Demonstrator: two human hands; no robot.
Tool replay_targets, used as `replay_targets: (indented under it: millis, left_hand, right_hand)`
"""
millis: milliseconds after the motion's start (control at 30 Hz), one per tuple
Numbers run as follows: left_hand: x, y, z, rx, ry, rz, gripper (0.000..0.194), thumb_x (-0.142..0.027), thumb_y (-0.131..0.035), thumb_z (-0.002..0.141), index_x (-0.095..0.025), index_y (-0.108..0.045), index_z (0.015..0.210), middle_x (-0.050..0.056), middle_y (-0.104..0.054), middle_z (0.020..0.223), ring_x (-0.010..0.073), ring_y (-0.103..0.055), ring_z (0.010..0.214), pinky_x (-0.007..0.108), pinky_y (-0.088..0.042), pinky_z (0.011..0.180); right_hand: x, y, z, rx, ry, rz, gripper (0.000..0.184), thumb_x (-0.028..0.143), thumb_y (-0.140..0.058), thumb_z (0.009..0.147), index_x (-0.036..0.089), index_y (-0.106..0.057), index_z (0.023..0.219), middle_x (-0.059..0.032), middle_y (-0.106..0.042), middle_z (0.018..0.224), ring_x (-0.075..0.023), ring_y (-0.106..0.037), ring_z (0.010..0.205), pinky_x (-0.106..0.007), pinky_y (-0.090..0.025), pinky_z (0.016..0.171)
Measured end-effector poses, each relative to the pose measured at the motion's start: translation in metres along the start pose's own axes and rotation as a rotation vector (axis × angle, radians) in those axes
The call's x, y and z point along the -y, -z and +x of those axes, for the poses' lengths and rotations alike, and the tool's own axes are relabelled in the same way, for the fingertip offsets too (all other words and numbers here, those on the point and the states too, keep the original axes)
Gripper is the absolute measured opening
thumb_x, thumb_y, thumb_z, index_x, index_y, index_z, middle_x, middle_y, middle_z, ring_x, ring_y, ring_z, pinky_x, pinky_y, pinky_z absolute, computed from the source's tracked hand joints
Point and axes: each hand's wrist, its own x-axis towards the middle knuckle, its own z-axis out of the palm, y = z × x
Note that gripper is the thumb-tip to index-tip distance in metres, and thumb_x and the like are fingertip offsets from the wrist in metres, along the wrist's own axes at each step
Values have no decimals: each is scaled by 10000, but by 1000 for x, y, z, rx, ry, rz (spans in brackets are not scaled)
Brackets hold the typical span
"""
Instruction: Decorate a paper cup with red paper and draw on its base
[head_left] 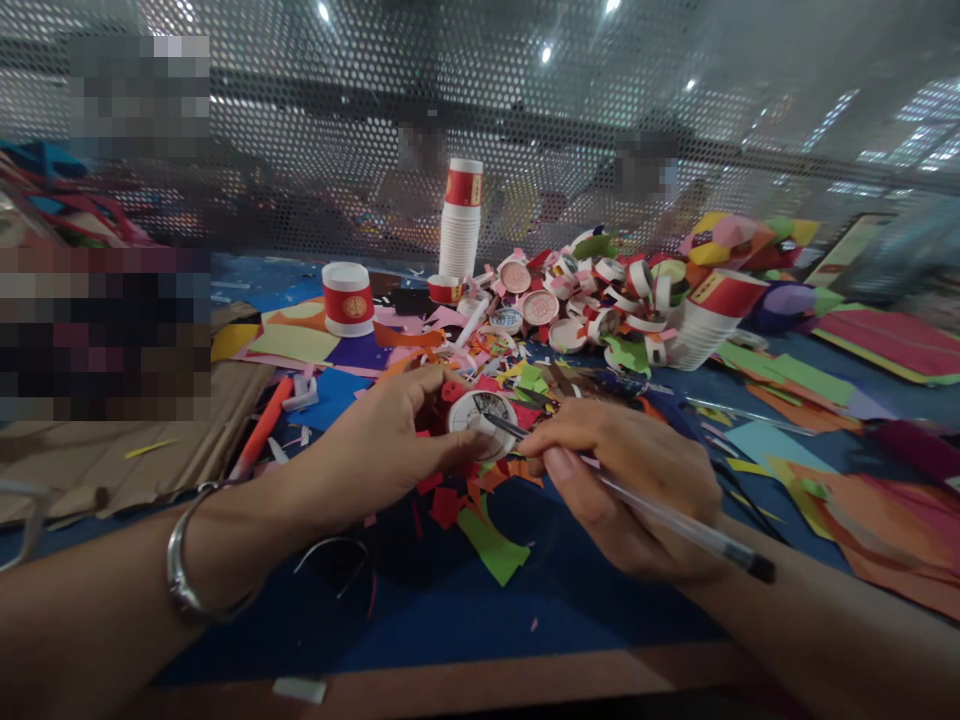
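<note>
My left hand grips a cut-off paper cup bottom, its thumb lying over the near edge of the white disc. Black lines are drawn on the disc, and part of its upper area is filled in dark. In my right hand is a clear-barrelled pen with a black end, its tip touching or just over the disc. Red paper bits show around the disc. Below it a green paper scrap lies on the blue table.
Beyond my hands lies a heap of cut cup bottoms. Stacked paper cups stand behind it, with a tilted stack to the right. A single upturned cup, an orange-red marker and cardboard are left. Coloured paper lies right.
</note>
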Motion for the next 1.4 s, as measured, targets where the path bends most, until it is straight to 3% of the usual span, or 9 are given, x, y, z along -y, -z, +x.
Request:
replay_targets:
  millis: [300, 533, 867, 1400]
  left_hand:
    - [0, -1, 1, -19, -10, -17, 290, -362, -809, 752, -199, -622, 903, 5, -660, 774, 177, -634, 705, 307, -521, 630]
    - [3, 1, -1, 78, 22, 123, 330, -453, -778, 803, -208, -582, 903, -20, -621, 754, 151, -578, 669, 264, -430, 566]
    - [2, 1, -2, 94, 31, 110, 334, -441, -784, 804, -212, -583, 939, -26, -606, 767, 149, -543, 676, 255, -395, 571]
    - [5, 2, -1, 80, -1, 64, 358, -493, -753, 830, -203, -587, 959, 0, -635, 822, 168, -592, 735, 280, -433, 615]
  right_hand:
    - [1, 1, 0, 1, -4, -24, 183, 60, -535, 914, 169, -680, 941, -4, -729, 779, -107, -684, 702, -224, -578, 726]
    - [2, 1, 1, 17, -41, -3, 195, 75, -523, 920, 173, -686, 962, -21, -747, 805, -124, -697, 719, -257, -594, 727]
    - [2, -1, 1, 2, -15, -15, 195, 73, -525, 915, 185, -673, 972, -17, -735, 773, -140, -690, 686, -279, -592, 680]
    - [2, 1, 2, 16, -2, -19, 208, 63, -523, 913, 195, -673, 971, -16, -750, 796, -135, -699, 699, -271, -601, 690]
